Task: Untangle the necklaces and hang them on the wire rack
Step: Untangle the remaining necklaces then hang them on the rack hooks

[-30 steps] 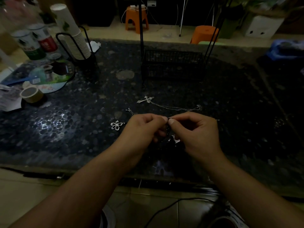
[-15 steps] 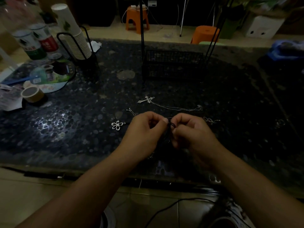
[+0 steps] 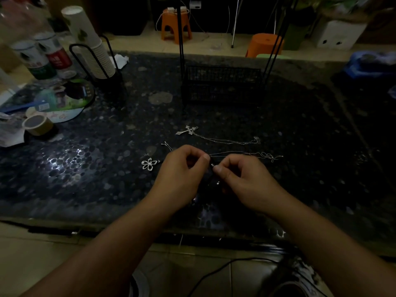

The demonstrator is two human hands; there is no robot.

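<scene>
Silver thin chain (image 3: 233,154), pinched, knotted end

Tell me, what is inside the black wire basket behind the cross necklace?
Through the black wire basket bars only dark tabletop shows; nothing plainly lies inside, but it is too dim to be sure.
</scene>
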